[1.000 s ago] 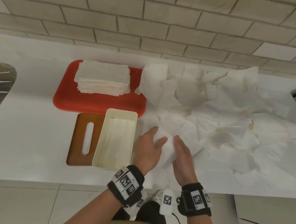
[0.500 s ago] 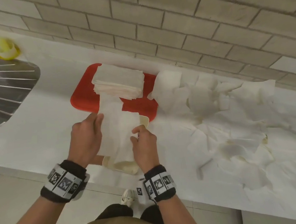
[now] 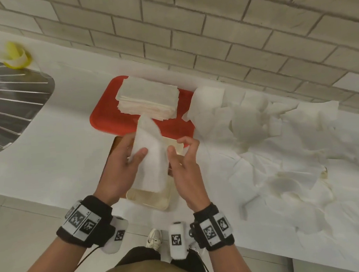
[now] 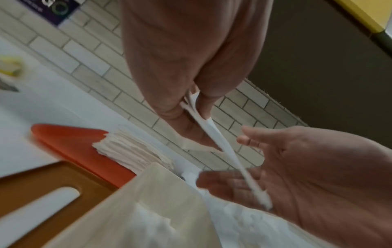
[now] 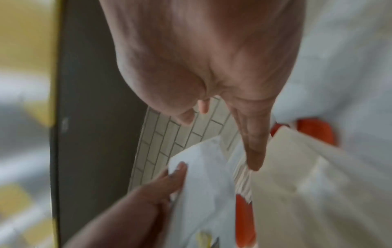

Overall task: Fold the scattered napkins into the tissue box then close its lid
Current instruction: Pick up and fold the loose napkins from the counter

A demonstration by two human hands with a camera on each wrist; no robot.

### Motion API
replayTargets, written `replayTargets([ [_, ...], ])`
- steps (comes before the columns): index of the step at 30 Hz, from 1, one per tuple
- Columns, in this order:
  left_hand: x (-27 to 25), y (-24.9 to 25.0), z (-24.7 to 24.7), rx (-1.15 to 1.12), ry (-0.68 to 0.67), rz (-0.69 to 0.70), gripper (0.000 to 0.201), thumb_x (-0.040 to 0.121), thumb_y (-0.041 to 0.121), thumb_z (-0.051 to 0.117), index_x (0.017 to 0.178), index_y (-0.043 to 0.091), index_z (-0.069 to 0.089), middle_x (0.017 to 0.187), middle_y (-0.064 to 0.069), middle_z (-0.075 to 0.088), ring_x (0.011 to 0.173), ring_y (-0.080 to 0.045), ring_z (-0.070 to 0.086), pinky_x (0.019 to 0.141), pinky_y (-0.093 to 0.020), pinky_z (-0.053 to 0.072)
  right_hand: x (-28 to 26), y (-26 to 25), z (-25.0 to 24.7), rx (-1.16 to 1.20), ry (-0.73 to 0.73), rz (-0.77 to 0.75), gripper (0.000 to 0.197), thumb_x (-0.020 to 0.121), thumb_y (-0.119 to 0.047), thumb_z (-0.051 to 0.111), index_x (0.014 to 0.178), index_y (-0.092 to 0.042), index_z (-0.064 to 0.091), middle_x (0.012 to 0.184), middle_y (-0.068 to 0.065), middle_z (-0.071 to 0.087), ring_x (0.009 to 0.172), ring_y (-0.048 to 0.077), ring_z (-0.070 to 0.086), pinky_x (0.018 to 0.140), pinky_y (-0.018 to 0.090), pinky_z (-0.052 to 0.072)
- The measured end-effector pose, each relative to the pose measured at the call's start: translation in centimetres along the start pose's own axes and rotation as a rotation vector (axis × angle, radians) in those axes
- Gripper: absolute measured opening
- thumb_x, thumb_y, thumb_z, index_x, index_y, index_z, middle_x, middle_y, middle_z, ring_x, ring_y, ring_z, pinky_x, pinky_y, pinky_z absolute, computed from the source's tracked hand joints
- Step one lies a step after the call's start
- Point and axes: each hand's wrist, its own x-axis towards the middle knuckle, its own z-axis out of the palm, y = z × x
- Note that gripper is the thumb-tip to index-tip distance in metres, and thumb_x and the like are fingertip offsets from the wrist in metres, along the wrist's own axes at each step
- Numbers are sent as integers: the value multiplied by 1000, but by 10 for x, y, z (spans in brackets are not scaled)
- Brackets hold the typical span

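My left hand (image 3: 134, 147) holds a folded white napkin (image 3: 151, 158) upright over the cream tissue box (image 3: 149, 199), thumb on its front and fingers behind. In the left wrist view the napkin (image 4: 224, 151) shows edge-on, pinched by that hand (image 4: 180, 67). My right hand (image 3: 179, 148) hovers at the napkin's right edge with relaxed fingers and grips nothing; its palm (image 4: 297, 167) faces the napkin. The brown slotted lid (image 4: 42, 193) lies left of the box, mostly hidden in the head view. Scattered napkins (image 3: 285, 147) cover the counter to the right.
A red tray (image 3: 104, 119) behind the box carries a stack of folded napkins (image 3: 148, 95). A steel drainboard (image 3: 6, 104) and a yellow object (image 3: 15, 56) sit far left. The brick wall (image 3: 208, 34) backs the counter, whose front edge (image 3: 37, 200) runs just below the box.
The hands lifted a napkin from the pile and carried it left over the box. It was spread between both hands; now it is folded narrower in the left hand and the right has let go.
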Motion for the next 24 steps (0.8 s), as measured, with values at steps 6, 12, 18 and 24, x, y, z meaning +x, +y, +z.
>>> replayTargets([
  [6, 6, -24, 20, 522, 57, 82, 60, 95, 15, 79, 146, 23, 46, 92, 9, 65, 79, -14, 62, 62, -25, 44, 3, 34, 16, -396, 75, -22, 26, 102, -9, 70, 121, -25, 64, 106, -8, 71, 92, 8, 71, 87, 29, 60],
  [12, 6, -49, 20, 955, 17, 97, 62, 81, -2, 79, 136, 8, 53, 113, -22, 65, 91, -49, 65, 71, -54, 55, 21, 32, 60, -812, -221, 84, 31, 106, 3, 55, 137, 4, 54, 136, 23, 59, 124, 41, 63, 103, 47, 53],
  [18, 3, -42, 30, 990, 8, 88, 50, 87, -1, 74, 135, 5, 58, 112, -23, 68, 93, -48, 66, 72, -54, 55, 16, 12, 15, -755, -113, 19, 38, 107, -9, 54, 145, -12, 49, 123, 18, 65, 109, 39, 68, 93, 48, 59],
  [24, -16, 8, 88, 823, -25, 334, 33, 96, 14, 74, 127, 13, 63, 117, -10, 71, 104, -32, 65, 77, -45, 59, -1, 54, -156, -1138, -276, -41, 69, 85, 16, 47, 131, -34, 58, 129, 5, 56, 112, 30, 60, 88, 42, 54],
])
